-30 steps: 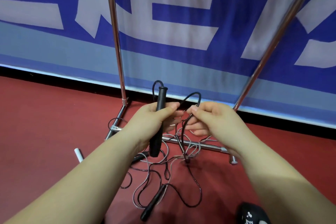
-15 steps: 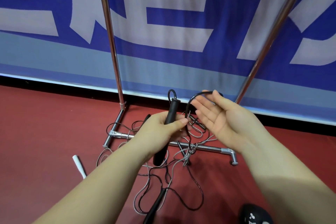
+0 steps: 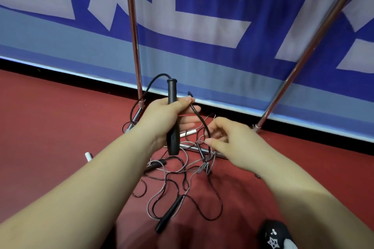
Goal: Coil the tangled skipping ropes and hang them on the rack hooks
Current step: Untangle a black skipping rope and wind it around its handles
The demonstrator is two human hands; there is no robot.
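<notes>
My left hand (image 3: pixel 162 119) grips a black skipping-rope handle (image 3: pixel 172 91) upright, with a loop of black cord (image 3: pixel 199 118) caught under its fingers. My right hand (image 3: pixel 232 143) pinches thin cords at the top of the tangle, just right of the handle. Black and grey ropes (image 3: pixel 182 184) lie knotted on the red floor below both hands. Another black handle (image 3: pixel 169 213) lies at the near end of the tangle. The rack (image 3: pixel 132 26) rises behind as two chrome poles; its hooks are out of view.
The rack's base bar (image 3: pixel 194 148) crosses the floor under the tangle. A white handle (image 3: pixel 188 133) lies behind my left hand, another white handle (image 3: pixel 88 156) left of my forearm. A blue banner (image 3: pixel 202 36) closes the back. My dark shoe (image 3: pixel 276 236) shows bottom right.
My right hand, open with spread fingers half a second ago, has dropped lower and closed onto the cords. The left hand raised the black handle slightly.
</notes>
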